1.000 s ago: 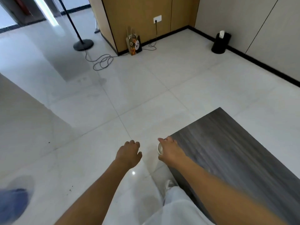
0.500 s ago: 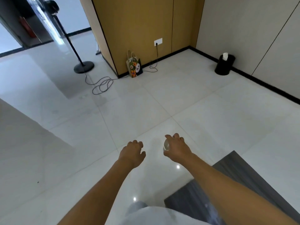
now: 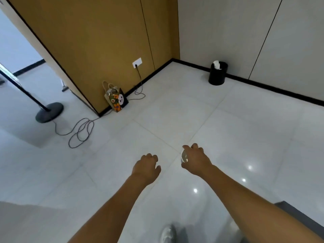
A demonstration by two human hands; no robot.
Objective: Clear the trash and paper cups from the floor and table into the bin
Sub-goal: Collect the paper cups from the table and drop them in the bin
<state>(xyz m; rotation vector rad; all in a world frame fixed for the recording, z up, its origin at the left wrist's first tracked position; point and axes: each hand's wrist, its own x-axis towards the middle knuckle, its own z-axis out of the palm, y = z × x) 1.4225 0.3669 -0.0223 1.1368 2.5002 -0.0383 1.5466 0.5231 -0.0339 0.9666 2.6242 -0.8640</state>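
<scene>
My right hand grips a white paper cup from above, and only part of the cup's rim shows past the fingers. My left hand hangs beside it with its fingers loosely curled and holds nothing. A black round bin stands on the floor against the far right wall, with white crumpled paper sticking out of its top. Both hands are held out over the white tiled floor, well short of the bin.
A printed gift bag leans on the wood-panelled wall. A cable coils over the floor from a wall socket towards a black stand base. The dark table's corner shows at lower right. A shoe is below.
The view has moved forward and lifted away from the table, which now shows only as a corner. The bin looks nearer. My right hand still holds the cup.
</scene>
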